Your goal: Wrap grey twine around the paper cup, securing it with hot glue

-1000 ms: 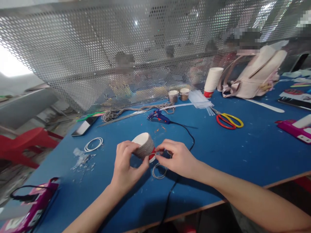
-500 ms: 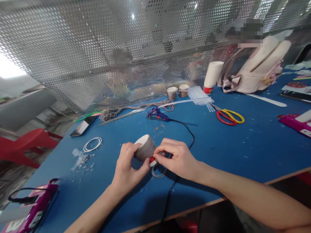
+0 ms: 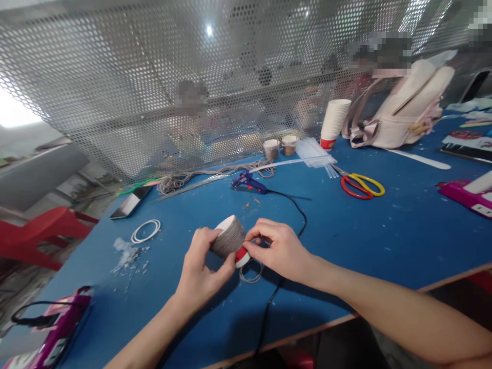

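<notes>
Tilted on its side, a paper cup [image 3: 229, 240] is wound with grey cord over most of its wall; a red band and white rim show at its lower right end. My left hand [image 3: 203, 264] is closed around it, thumb near the red band and fingers along the upper side. Thumb and forefinger of my right hand [image 3: 283, 252] pinch the grey cord [image 3: 251, 279] against the cup's side, though the pinched bit itself is mostly hidden. A loose loop of that cord hangs below the cup.
Ahead lie a blue glue gun [image 3: 248, 182] with a black cable, a grey cord bundle [image 3: 172, 184], and red-yellow scissors [image 3: 362, 185]. Stacked cups [image 3: 335, 123], two wrapped cups and a backpack [image 3: 400, 115] stand by the perforated screen. Power strips [image 3: 57, 328] flank both sides.
Slightly more of the cup's red band shows between my hands. Both hands keep their hold, nearly in place; the view has shifted a little.
</notes>
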Demonstrator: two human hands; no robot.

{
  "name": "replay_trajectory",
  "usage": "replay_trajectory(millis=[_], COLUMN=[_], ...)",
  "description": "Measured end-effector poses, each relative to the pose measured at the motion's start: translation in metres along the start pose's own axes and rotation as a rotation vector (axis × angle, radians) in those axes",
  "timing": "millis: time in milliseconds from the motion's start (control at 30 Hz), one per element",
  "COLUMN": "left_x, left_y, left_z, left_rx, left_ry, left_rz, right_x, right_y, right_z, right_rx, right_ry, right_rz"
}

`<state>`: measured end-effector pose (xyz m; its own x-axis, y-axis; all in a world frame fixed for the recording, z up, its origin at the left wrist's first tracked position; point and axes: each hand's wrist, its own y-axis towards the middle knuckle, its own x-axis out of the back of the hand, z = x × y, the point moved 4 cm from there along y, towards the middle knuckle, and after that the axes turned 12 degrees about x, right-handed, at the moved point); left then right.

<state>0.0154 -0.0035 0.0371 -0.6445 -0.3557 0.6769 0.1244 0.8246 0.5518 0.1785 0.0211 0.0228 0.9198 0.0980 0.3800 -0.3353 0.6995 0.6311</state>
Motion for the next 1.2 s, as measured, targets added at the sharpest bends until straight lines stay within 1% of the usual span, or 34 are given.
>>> replay_trajectory(millis=[133, 300, 533, 733, 900, 967, 1067, 1133, 1200], left_x=[0.0, -0.001, -0.001, 0.0, 0.002, 0.003, 0.001, -0.002, -0.007], left_y=[-0.001, -0.003, -0.004, -0.002, -0.001, -0.001, -0.003, -0.004, -0.006], left_z=[0.002, 0.008, 0.013, 0.014, 0.016, 0.019, 0.027, 0.036, 0.044], left_rx=[-0.002, 0.032, 0.046, 0.038, 0.05, 0.073, 0.152, 0.219, 0.279], left_ry=[-0.026, -0.06, -0.105, -0.155, -0.263, -0.325, -0.434, -0.51, -0.571], left_rz=[0.008, 0.018, 0.019, 0.051, 0.091, 0.122, 0.17, 0.203, 0.245], right_x=[0.0, 0.0, 0.0, -0.001, -0.001, -0.001, -0.001, -0.003, -0.005], right_y=[0.0, 0.001, 0.003, 0.004, 0.006, 0.007, 0.008, 0.009, 0.008], right_z=[-0.001, -0.003, -0.005, -0.008, -0.009, -0.01, -0.014, -0.016, -0.016], right_rx=[-0.026, -0.042, -0.108, -0.16, -0.235, -0.301, -0.408, -0.43, -0.416], right_ry=[0.024, 0.05, 0.086, 0.167, 0.221, 0.254, 0.353, 0.438, 0.494], right_rz=[0.002, 0.002, 0.004, 0.007, 0.027, 0.04, 0.077, 0.117, 0.179])
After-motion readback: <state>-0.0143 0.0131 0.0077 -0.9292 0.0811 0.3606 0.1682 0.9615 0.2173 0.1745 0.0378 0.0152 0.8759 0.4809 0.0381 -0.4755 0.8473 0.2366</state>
